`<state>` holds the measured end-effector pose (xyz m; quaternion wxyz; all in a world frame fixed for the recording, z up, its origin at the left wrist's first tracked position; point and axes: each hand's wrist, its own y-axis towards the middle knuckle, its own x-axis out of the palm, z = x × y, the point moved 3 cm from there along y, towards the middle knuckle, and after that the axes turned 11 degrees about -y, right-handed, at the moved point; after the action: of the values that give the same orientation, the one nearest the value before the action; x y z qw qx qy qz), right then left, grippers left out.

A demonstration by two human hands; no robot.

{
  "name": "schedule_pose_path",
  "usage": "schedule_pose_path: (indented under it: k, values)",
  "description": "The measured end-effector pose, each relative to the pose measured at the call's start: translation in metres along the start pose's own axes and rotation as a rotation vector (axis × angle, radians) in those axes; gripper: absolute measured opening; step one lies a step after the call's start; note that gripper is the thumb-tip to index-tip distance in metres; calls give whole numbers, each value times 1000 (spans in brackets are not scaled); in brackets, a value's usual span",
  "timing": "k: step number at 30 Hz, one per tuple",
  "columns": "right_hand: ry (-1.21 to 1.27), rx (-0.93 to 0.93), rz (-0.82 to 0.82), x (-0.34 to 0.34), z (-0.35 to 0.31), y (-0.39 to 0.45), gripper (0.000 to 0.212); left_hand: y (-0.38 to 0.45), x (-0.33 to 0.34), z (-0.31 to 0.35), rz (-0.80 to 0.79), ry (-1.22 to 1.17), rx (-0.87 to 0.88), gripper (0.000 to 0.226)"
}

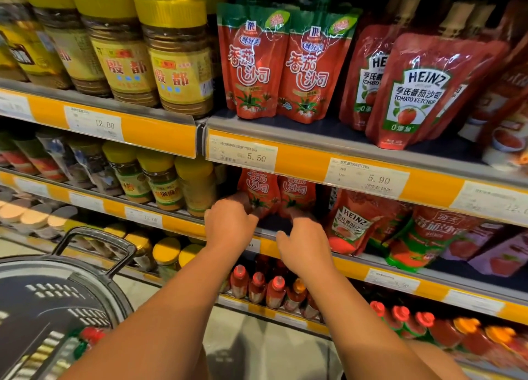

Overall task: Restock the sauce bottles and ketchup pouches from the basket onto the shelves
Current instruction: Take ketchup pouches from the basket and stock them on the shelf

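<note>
Both bare hands reached to the front of the second shelf from the top. The left hand (230, 222) had its fingers curled forward against the lower edge of a red foil ketchup pouch with a green tomato-plant picture (258, 192), which stood upright on that shelf; whether the fingertips pinched the pouch or only touched it could not be told, as the back of the hand hid them. The right hand (304, 244) was just beside it, fingers bent loosely, fingertips close under a second matching red pouch (297, 194) that stood touching the first. Whether those fingers made contact was unclear.

Just right of the right hand's fingers stood a red Heinz tomato ketchup pouch (353, 222), leaning a little. Above the fingers ran the grey shelf edge with its yellow price strip (300, 159), carrying white tags marked 5.50 and 5.90. On the shelf above stood two more red pouches with green tops (280, 65) and larger Heinz pouches (420, 91). Below the wrists, red sauce bottles with red and orange caps (257, 286) stood in rows.

Left of the left forearm, the dark grey plastic basket with a raised handle (94, 265) sat low in view, with a red-capped bottle (91, 335) visible inside it.
</note>
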<state>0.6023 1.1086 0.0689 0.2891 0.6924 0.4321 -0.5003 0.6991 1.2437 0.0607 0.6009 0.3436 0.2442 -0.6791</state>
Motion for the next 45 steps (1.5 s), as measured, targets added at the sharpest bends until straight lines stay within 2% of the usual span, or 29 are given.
schedule_pose_path:
  k: [8, 11, 14, 16, 19, 23, 28, 34, 40, 45]
  values:
    - [-23, -6, -32, 3, -3, 6, 49, 4, 5, 1, 49, -129, 18, 40]
    - [-19, 11, -55, 0, -4, 3, 28, 0, 2, 1, -14, -59, 22, 31]
    - [-9, 11, -57, -3, -7, -2, 14, -7, -9, -3, -86, -112, 33, 24]
    - [-10, -9, -51, -4, -12, -7, 24, -15, -22, -7, -130, -206, 45, 17]
    - [-5, -46, -30, -4, -22, -18, 56, -30, -48, -14, -188, -361, 64, 16]
    - [101, -152, -9, -4, -46, -39, 53, -56, -96, -28, -255, -495, 84, 34]
    - [219, -322, -4, -6, -93, -71, 43, -105, -159, -91, -227, -632, 88, 35]
    - [265, -466, -128, 7, -158, -111, 35, -153, -226, -200, 69, -762, -57, 35]
    - [211, -648, -339, 31, -250, -148, 40, -182, -232, -329, 356, -795, -467, 23]
    - [-46, -750, -541, 77, -305, -176, 54, -207, -190, -398, 338, -781, -813, 13]
